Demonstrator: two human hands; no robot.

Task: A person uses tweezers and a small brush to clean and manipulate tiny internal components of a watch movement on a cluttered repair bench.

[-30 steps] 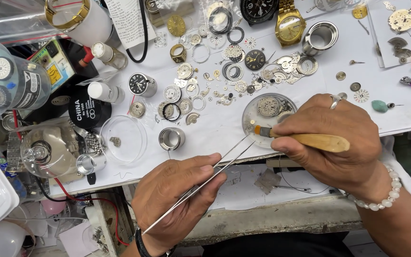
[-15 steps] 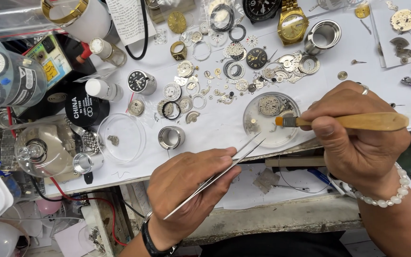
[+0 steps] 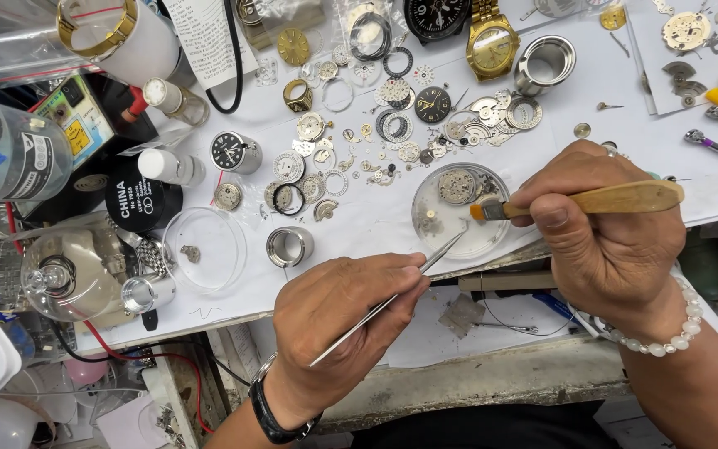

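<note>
My left hand (image 3: 342,312) grips thin steel tweezers (image 3: 442,250) whose tips reach into a small clear glass dish (image 3: 492,237) on the white bench. Inside the dish lie a round watch movement (image 3: 459,185) and a small metal part (image 3: 430,221). My right hand (image 3: 608,229) holds a wooden-handled brush (image 3: 617,199); its orange-ringed bristles rest at the dish's right side, close to the movement.
Many loose watch parts, dials and rings (image 3: 376,141) cover the bench behind the dish. A gold wristwatch (image 3: 492,41), a steel case ring (image 3: 289,246), an empty clear dish (image 3: 205,249), a black round tin (image 3: 139,204) and a glass dome (image 3: 68,274) stand around. The bench edge runs under my hands.
My right hand turned the brush from pointing down-left to lying level, bristles now at the dish's right side. The tweezers' tips moved further into the dish.
</note>
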